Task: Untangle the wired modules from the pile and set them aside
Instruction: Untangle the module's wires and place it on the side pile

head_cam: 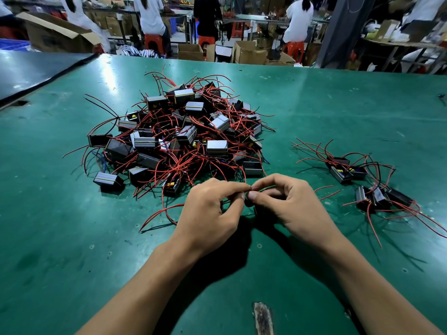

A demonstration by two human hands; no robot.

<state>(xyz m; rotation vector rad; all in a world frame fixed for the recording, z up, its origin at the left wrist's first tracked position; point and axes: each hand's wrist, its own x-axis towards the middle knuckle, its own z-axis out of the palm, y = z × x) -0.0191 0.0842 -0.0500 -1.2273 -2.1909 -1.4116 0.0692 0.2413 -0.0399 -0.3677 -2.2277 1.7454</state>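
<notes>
Both hands sit close together at the near edge of the pile [179, 136], thumb tips almost touching. The left hand [212, 211] pinches a thin red wire [251, 188] btw thumb & forefinger. The right hand [290, 206] pinches the same wire just beside it, other fingers curled under. Something dark sits under the right palm, prob. a module, but I can't tell for sure.

To do this bit well, I'd say: hold the wire close to the snag, feed it through slowly, don't yank. The leads look thin & a tug would prob. drag half the pile along. Follow the one wire w/ the fingertips back to its own box before lifting.

The freed modules [341, 174] lie in a small group to the right on the green table [72, 238], well apart from the pile, so that's where this one should go.

Containers: open cardboard boxes [249, 53] on the floor past the far edge, plus a bigger carton [55, 32] far left; contents not visible from here
</notes>
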